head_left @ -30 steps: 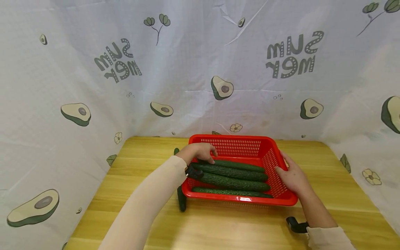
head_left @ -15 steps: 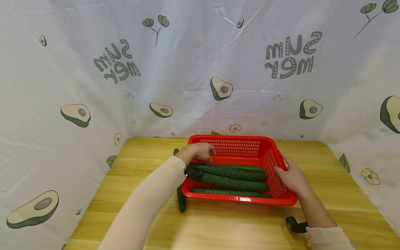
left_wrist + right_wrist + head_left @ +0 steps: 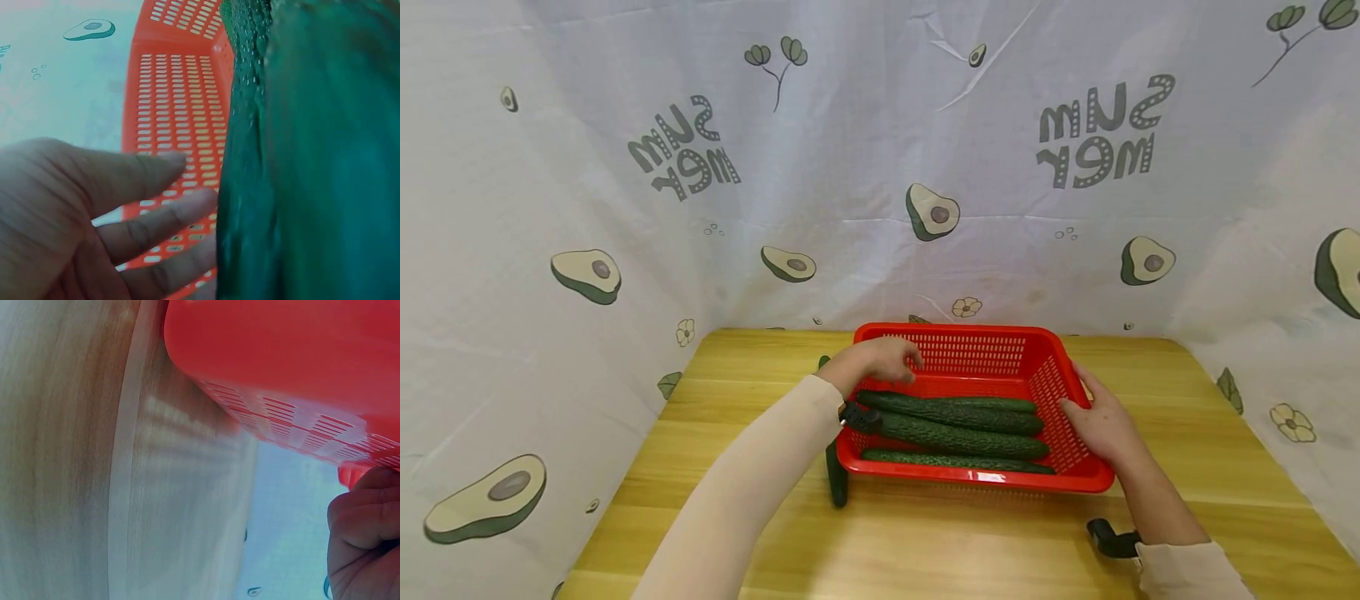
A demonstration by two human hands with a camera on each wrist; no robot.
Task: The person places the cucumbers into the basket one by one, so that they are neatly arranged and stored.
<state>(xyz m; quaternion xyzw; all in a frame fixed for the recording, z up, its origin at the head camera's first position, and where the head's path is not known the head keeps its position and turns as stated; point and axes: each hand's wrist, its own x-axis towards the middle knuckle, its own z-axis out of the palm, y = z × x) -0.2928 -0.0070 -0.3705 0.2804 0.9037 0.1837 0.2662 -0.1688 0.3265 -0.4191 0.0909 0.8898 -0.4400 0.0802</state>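
A red plastic basket (image 3: 951, 477) with slotted walls stands on the table, holding several dark green cucumbers (image 3: 970, 437) laid lengthwise. Over its back left part hovers my left hand (image 3: 891, 360), fingers loosely bent with nothing in them. The left wrist view shows that hand (image 3: 94, 212) with thumb and fingers apart beside a large, close cucumber (image 3: 247, 162); whether the fingertips touch it I cannot tell. My right hand (image 3: 1105, 425) grips the basket's right rim, thumb on the inner side. In the right wrist view, curled fingers (image 3: 369, 515) show at the basket's edge.
Another cucumber (image 3: 837, 479) lies on the wooden table (image 3: 940, 542), left of the basket and partly hidden by my left arm. A black wrist camera (image 3: 1112, 540) sits by my right wrist. Behind the table hangs a white curtain (image 3: 850, 167) printed with avocados.
My left hand has let go of the rearmost cucumber and risen slightly off it. That cucumber now lies partly hidden behind the one in front. My right hand has stayed on the rim.
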